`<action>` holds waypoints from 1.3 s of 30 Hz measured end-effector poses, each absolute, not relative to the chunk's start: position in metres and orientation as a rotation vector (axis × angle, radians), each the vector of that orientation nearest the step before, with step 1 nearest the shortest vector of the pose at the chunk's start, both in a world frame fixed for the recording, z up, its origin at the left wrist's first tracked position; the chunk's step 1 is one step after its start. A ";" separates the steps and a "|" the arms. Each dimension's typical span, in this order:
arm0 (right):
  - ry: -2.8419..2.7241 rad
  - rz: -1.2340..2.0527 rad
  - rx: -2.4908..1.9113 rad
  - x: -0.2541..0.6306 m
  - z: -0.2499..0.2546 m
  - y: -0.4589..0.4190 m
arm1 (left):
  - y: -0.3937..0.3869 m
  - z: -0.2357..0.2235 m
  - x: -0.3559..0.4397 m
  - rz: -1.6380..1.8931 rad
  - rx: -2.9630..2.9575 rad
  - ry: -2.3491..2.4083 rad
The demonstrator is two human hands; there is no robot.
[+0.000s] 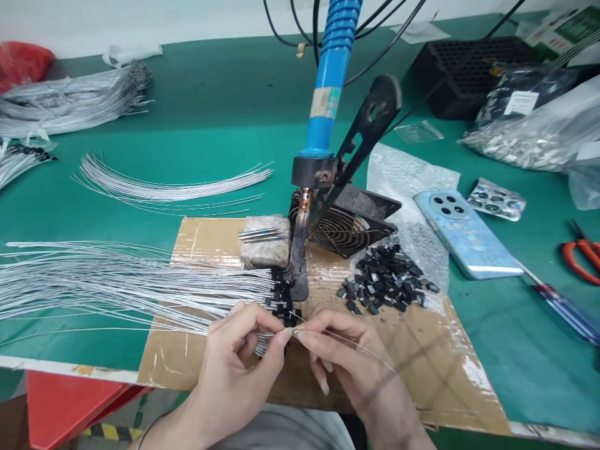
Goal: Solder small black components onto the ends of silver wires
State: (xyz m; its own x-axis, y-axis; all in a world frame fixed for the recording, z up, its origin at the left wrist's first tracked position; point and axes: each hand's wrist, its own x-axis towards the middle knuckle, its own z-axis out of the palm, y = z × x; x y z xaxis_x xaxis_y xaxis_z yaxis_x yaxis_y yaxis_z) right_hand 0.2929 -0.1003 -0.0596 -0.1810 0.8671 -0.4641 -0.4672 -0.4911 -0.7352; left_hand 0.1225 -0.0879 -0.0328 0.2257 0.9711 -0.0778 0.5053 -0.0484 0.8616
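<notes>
My left hand (pixel 241 353) pinches the ends of a bundle of thin silver wires (pixel 117 281) that fans out to the left across the cardboard sheet (pixel 422 350). My right hand (pixel 342 350) meets it fingertip to fingertip and pinches a single thin wire (pixel 360 347) that trails off to the right. Just beyond my fingers lie small black parts (pixel 281 297) fitted on wire ends. A blue-handled soldering iron (pixel 330 94) stands fixed in a black stand, its tip (pixel 297 250) pointing down right behind those parts.
A loose pile of black parts (pixel 387 278) lies right of the iron, beside a small fan (pixel 342 228). A phone (pixel 466 234), a blister pack (pixel 497 200), red-handled scissors (pixel 584 253) and bags (pixel 529 134) lie further right. More wire bundles (pixel 75 100) lie at the left.
</notes>
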 end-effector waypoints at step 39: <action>-0.438 1.662 -1.050 0.274 -0.066 -0.108 | -0.099 -0.046 0.132 0.915 1.548 1.449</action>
